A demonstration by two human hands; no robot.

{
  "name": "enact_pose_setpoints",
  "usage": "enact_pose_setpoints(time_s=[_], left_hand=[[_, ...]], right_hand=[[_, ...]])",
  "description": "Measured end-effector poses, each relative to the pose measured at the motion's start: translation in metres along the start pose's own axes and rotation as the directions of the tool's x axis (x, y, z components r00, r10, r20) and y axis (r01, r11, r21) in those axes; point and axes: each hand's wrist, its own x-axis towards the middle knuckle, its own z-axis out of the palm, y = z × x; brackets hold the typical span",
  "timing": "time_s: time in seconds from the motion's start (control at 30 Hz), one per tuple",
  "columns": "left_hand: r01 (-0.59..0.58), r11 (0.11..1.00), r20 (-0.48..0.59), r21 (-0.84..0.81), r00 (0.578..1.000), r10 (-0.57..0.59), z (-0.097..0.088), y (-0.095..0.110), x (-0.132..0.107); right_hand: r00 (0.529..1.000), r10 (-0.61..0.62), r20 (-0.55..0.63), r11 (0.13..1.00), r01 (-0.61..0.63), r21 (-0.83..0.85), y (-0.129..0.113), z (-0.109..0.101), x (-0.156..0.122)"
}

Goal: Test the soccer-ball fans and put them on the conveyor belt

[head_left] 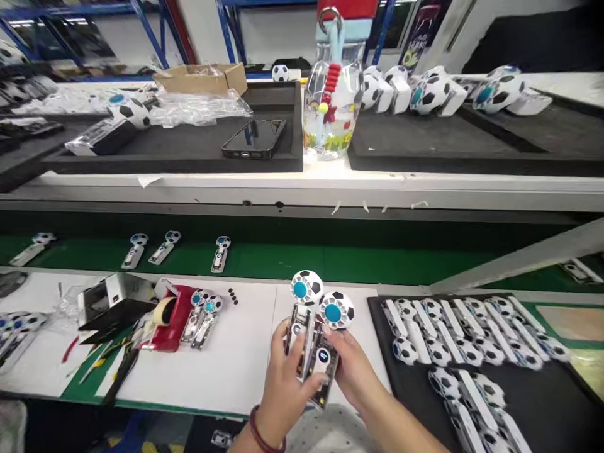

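Two small soccer-ball gadgets, which look like handheld fans, are held side by side above the white work surface. Each has a round black-and-white head with a blue centre and a clear body. My left hand [289, 380] is closed around the left soccer-ball fan [306, 287], its thumb reaching across to the other one's body. My right hand [353, 365] grips the right soccer-ball fan [336, 309] along its right side. A small round display is lit on that right fan. Both bodies are partly covered by fingers.
A black tray [533, 396] at right holds rows of similar fans. To the left are a red tape dispenser [177, 321], two fans [204, 318], and hand tools [101, 362]. Behind, several fans lie on a green belt [278, 261]. A phone [255, 138] and clear bottle [330, 94] stand on the shelf.
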Motion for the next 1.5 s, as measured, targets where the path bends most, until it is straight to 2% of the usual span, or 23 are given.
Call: enact_pose_setpoints(time_s=[0.03,0.1,0.2,0.3,0.37,0.4,0.5,0.57,0.67,0.73,0.83,0.9,1.03,1.13,1.23,1.3,1.4,1.5], left_hand=[[0.087,0.986,-0.018,-0.142,0.996,-0.091,-0.004,0.001,0.002],[0.238,0.888,0.002,-0.393,0.966,-0.258,-0.010,0.003,0.007],[0.425,0.626,0.149,-0.654,0.883,-0.444,-0.017,0.006,0.014],[0.521,0.389,0.329,-0.760,0.824,-0.462,-0.017,0.007,0.016],[0.547,0.292,0.411,-0.785,0.812,-0.415,-0.012,0.005,0.014],[0.545,0.269,0.418,-0.794,0.811,-0.409,-0.009,0.004,0.012],[0.488,0.281,0.324,-0.827,0.820,-0.471,-0.003,0.001,0.008],[0.451,0.330,0.271,-0.829,0.841,-0.469,-0.003,0.002,0.007],[0.443,0.422,0.272,-0.791,0.873,-0.405,-0.008,0.007,0.010],[0.438,0.452,0.272,-0.777,0.881,-0.387,-0.013,0.012,0.014],[0.414,0.401,0.278,-0.817,0.892,-0.356,-0.017,0.016,0.019],[0.442,0.336,0.288,-0.831,0.860,-0.420,-0.014,0.016,0.019],[0.559,0.269,0.304,-0.784,0.724,-0.619,0.001,0.015,0.012],[0.601,0.247,0.323,-0.760,0.679,-0.659,0.010,0.011,0.009],[0.630,0.221,0.333,-0.744,0.637,-0.695,0.011,0.006,0.007],[0.662,0.172,0.391,-0.729,0.610,-0.689,0.008,0.003,0.002],[0.737,0.074,0.554,-0.671,0.565,-0.611,0.005,-0.002,-0.015],[0.794,0.042,0.652,-0.606,0.527,-0.545,0.007,-0.008,-0.036]], right_hand=[[1.000,0.003,0.014,1.000,-0.003,-0.018,0.004,-0.004,-0.003],[0.998,0.014,0.055,0.999,-0.011,-0.052,0.011,-0.013,-0.008],[0.988,0.044,0.147,0.994,-0.029,-0.105,0.014,-0.024,-0.013],[0.953,0.057,0.299,0.983,-0.001,-0.185,0.009,-0.032,-0.017],[0.931,0.056,0.361,0.969,0.037,-0.245,0.006,-0.039,-0.017],[0.934,0.055,0.354,0.963,0.044,-0.267,0.005,-0.044,-0.018],[0.980,0.043,0.194,0.953,0.017,-0.301,0.003,-0.060,-0.018],[0.993,0.038,0.108,0.965,-0.008,-0.262,0.000,-0.072,-0.018],[0.993,0.076,0.089,0.994,-0.068,-0.089,-0.006,-0.083,-0.021],[0.993,0.092,0.077,0.996,-0.090,-0.022,-0.010,-0.085,-0.022],[0.997,0.066,0.045,0.997,-0.064,-0.054,-0.008,-0.085,-0.021],[0.999,0.031,0.037,0.995,-0.027,-0.091,-0.003,-0.085,-0.019],[0.997,-0.072,0.020,0.987,0.074,-0.140,0.010,-0.084,-0.017],[0.991,-0.135,0.000,0.977,0.133,-0.168,0.015,-0.086,-0.016],[0.987,-0.163,-0.013,0.976,0.159,-0.148,0.018,-0.088,-0.018],[0.993,-0.116,-0.002,0.989,0.115,-0.094,0.021,-0.089,-0.022],[0.999,0.048,0.008,0.999,-0.048,-0.009,0.029,-0.095,-0.030],[0.991,0.135,-0.007,0.991,-0.135,-0.011,0.037,-0.103,-0.038]])
